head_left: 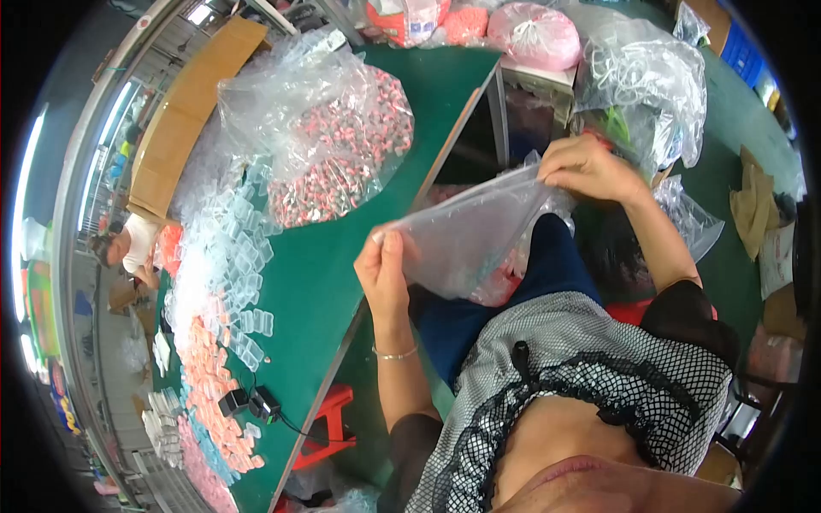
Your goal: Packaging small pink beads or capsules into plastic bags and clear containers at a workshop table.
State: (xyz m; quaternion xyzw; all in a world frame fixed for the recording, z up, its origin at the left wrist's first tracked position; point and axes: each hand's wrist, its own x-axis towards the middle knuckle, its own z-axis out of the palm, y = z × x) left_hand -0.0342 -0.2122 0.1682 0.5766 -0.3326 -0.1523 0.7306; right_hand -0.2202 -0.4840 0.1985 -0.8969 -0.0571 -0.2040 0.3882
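A clear plastic bag (466,227) is stretched between my two hands above my lap. My left hand (382,269) pinches one upper corner between thumb and fingers, close to the table's edge. The opposite corner is gripped by my right hand (590,167), held higher and farther out. Some pink and red pieces (505,278) show at the bag's lower end; whether they lie inside it or behind it I cannot tell. On the green table (321,282) to my left sits a large clear bag of small pink and grey pieces (351,141).
Clear plastic boxes (244,256) and orange pieces (209,376) are heaped along the table. Black adapters (252,402) with a cable lie nearby. A red stool (329,427) stands below the edge. Filled bags (534,34) stand beyond. Another person (132,248) is at the far left.
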